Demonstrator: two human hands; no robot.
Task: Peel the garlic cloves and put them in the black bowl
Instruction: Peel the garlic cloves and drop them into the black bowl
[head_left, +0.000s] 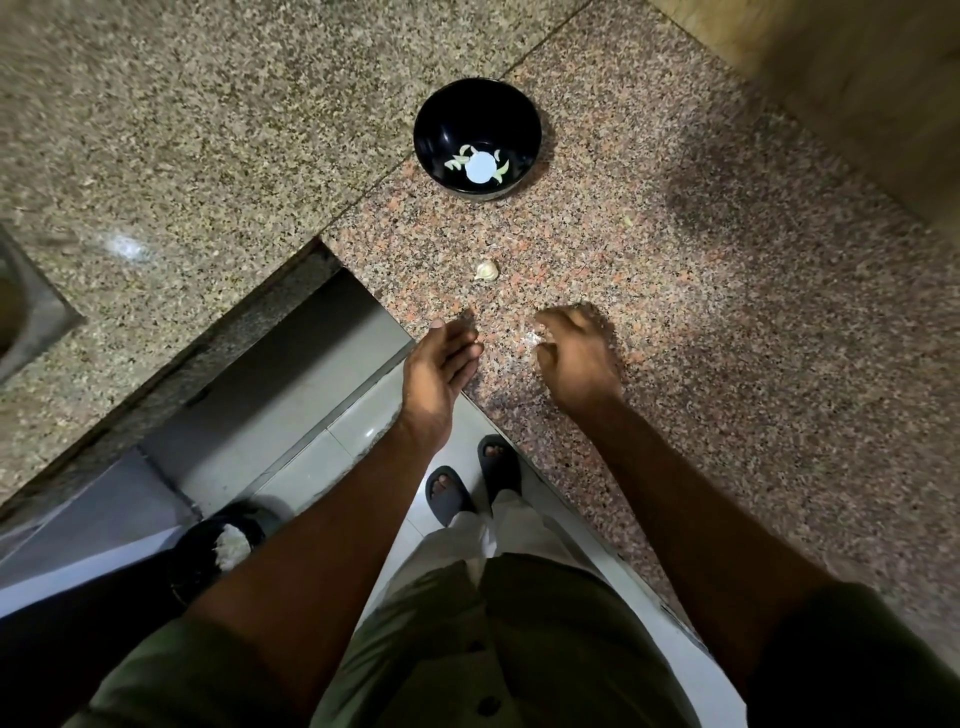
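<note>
**Hands at the counter edge, one clove unpeeled**

Head view: the black bowl (478, 139) stands upright on the speckled granite counter (727, 322), well beyond both hands. In its bottom lie several pale peeled cloves (456, 162) around a round white glare spot. Between the bowl and the hands, one clove (487, 270) in its papery skin lies alone on the counter, nearer the hands than the bowl, touching neither. A small pale scrap (628, 221) lies off to the right of it.

The left hand (441, 364) is at the counter's edge, palm turned up, fingers straight and relaxed, holding nothing. The right hand (576, 353) is over the counter just beside it, knuckles up, fingers curled under; a whitish fleck shows at its fingertips, but I cannot tell whether it grips anything, as the hand is blurred.

Below, the person's feet in dark sandals (472, 483) stand on a pale tiled floor (358, 431). A dark bin (218, 545) holding white scraps sits on the floor at lower left. A steel sink (26, 306) edge shows at far left.
</note>
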